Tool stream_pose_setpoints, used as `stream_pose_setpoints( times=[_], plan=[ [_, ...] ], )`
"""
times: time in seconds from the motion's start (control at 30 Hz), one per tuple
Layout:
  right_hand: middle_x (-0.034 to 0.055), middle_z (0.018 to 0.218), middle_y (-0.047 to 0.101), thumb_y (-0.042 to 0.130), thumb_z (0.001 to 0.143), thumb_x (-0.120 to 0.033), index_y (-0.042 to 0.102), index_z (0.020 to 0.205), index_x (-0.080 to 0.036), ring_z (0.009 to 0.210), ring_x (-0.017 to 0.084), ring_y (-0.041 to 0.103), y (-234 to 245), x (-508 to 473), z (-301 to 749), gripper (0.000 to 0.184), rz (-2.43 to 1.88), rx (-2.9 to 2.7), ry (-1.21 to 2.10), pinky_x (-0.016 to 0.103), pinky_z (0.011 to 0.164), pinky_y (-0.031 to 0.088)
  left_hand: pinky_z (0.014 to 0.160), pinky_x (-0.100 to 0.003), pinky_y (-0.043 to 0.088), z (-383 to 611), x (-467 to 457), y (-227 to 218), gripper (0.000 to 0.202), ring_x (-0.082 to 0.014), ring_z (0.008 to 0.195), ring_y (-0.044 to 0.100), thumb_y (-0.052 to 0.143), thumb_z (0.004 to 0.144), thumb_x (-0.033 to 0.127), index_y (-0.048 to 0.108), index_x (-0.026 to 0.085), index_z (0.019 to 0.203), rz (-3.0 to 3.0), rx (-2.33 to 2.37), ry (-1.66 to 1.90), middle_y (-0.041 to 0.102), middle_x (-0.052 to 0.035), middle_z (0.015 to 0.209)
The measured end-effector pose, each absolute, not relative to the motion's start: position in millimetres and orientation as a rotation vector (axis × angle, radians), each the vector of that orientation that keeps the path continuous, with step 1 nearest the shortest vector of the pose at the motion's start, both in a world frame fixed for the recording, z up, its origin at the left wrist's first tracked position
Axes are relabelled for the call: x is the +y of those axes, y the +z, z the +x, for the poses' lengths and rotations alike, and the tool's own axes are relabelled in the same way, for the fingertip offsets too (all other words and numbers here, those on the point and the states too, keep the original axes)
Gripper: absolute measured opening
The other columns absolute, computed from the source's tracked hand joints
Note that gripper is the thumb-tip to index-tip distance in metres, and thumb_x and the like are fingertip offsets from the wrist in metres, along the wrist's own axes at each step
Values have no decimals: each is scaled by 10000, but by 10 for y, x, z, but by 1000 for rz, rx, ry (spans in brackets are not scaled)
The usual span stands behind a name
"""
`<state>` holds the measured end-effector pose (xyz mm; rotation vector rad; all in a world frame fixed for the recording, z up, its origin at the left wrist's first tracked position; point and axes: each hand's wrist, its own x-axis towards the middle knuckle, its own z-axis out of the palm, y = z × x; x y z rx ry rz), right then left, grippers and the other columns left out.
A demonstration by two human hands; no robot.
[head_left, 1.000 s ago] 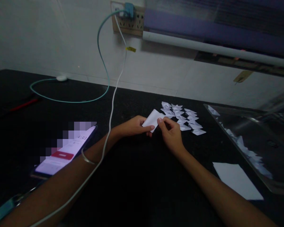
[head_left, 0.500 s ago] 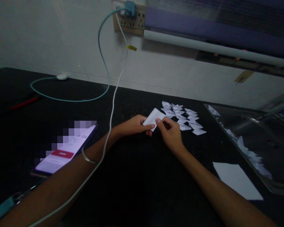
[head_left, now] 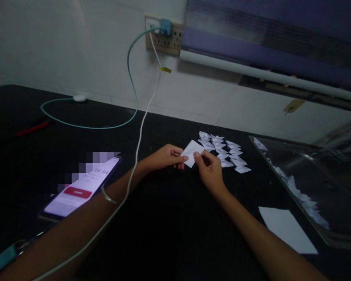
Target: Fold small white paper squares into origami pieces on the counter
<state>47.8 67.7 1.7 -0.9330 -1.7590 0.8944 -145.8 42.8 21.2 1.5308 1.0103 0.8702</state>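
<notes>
Between my two hands is a small piece of folded white paper (head_left: 191,153), raised a little over the black countertop (head_left: 152,234). My left hand (head_left: 170,157) grips its left edge, thumb on top and fingers beneath. On the opposite side, my right hand (head_left: 209,166) pinches the right edge between thumb and fingers. Just beyond my right hand, several folded white paper boats (head_left: 222,150) stand in rows. A stack of white paper sheets (head_left: 288,229) lies to the right of my right forearm.
A lit phone (head_left: 82,189) lies left of my left forearm. A white cable (head_left: 140,132) runs from the wall socket (head_left: 175,39) across that forearm. A teal cable (head_left: 87,127) loops at the back. More folded papers (head_left: 301,197) line the metal sink's edge (head_left: 336,238) at right.
The folded paper now looks more like a diamond between my hands, and my left fingers have shifted slightly left. The whole view has tilted a little upward.
</notes>
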Motion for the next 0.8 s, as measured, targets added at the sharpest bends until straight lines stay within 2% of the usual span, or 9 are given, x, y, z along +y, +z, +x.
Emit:
stream_pose_setpoints(
  times=[0.17,0.33,0.8],
  plan=[
    [-21,620,498,612,910,-496,561,646,-201,627,148,462,16,671,474,399,-934,-1777,993,289,609,343,559,-193,429,-1478,447,183,301,-75,571,579,713,848,395,707,108,758,1530,991,966,703,-38,684],
    [-7,644,554,633,897,-467,596,664,-192,642,159,496,8,681,480,363,-928,-1859,1014,297,620,351,557,-199,444,-1496,491,125,336,-78,573,592,723,832,442,713,114,755,1524,1037,981,716,-50,708],
    [-9,615,537,654,843,-478,546,634,-211,608,160,487,-26,739,499,356,-941,-1801,997,299,596,365,596,-210,453,-1471,490,142,298,-76,596,591,614,919,347,670,112,743,1522,1053,980,700,-49,710]
  ],
)
